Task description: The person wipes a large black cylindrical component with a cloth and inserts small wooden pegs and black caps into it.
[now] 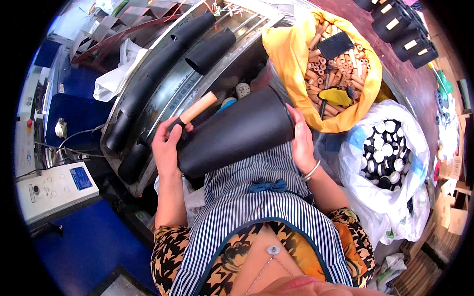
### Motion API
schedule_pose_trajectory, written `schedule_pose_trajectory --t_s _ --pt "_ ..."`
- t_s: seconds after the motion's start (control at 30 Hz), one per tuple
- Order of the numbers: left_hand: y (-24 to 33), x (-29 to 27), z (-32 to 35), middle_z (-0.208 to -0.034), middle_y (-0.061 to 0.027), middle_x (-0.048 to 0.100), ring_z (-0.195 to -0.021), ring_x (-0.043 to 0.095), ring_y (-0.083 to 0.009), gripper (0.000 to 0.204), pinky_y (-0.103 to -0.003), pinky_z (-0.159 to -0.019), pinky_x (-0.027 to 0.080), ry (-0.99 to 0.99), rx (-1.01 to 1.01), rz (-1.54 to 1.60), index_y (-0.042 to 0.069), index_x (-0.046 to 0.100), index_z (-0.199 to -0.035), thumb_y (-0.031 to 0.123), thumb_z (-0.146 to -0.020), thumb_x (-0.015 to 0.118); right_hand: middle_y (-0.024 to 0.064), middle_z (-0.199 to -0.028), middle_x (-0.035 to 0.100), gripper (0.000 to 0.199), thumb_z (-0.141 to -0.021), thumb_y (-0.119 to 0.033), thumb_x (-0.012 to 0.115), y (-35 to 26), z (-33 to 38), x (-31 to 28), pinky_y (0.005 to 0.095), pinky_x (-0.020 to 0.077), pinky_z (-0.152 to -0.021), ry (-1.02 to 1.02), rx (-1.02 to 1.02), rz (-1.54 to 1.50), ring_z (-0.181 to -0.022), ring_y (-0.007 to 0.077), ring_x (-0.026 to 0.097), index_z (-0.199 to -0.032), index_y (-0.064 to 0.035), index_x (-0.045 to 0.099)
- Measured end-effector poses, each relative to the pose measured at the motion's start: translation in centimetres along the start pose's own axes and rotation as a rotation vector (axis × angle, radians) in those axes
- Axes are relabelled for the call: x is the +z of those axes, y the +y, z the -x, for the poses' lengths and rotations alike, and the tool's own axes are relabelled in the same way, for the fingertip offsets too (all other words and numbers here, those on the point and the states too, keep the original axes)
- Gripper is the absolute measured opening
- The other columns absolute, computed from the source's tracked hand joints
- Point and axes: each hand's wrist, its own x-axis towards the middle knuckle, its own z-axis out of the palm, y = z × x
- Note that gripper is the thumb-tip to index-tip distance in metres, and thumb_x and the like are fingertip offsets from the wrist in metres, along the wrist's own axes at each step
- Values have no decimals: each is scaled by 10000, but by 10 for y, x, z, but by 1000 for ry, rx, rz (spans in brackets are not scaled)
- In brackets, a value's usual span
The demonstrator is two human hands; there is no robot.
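Observation:
A large black tapered cylinder point(237, 133) lies slantwise across my lap, held up between both hands. From its left end a light wooden handle point(200, 107) with a black collar sticks up. My left hand point(167, 143) is closed round the collar and the cylinder's left end, thumb on the near side. My right hand point(302, 140) grips the rim at the right end, its fingertips partly hidden behind it. Right of the cylinder, a yellow bag point(281, 47) holds many wooden handles point(316, 79), with a yellow-handled tool point(335, 96) and a black flat piece point(335, 46) on top.
A metal-framed trough point(249, 39) at the far left carries several black cylinders point(153, 64). A white plastic bag point(414, 130) of black-and-white round caps point(385, 155) stands at the right. Several black containers point(392, 22) stand far right. A white control box point(57, 190) sits beside the blue surface point(94, 246).

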Motion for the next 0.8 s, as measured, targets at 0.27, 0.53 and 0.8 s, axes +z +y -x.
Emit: schedule_pose_trajectory --t_s 0.27,0.53,0.8 --pt "75 5 48 -873 -24 698 -821 684 -167 184 -355 -805 554 -641 1526 -337 127 705 -878 200 -719 763 32 -1021 648 291 -992 -222 528 30 -23 -38 279 501 -782 -163 682 135 -925 131 628 -1215 -45 587" --pt "118 58 16 -927 -66 655 -821 647 -231 394 -382 -767 546 -627 1371 -228 54 685 -979 276 -666 774 91 -765 622 375 -846 -355 736 -101 3 -19 395 479 -679 -749 -46 498 -756 292 634 -961 -40 567" --pt "26 112 -41 -1053 -110 640 -1004 601 -311 283 -418 -871 476 -355 869 -367 55 628 -1003 87 -745 740 46 -768 620 283 -1029 -276 456 -155 10 -190 249 438 -657 590 -207 560 -668 125 548 -1020 -19 575"
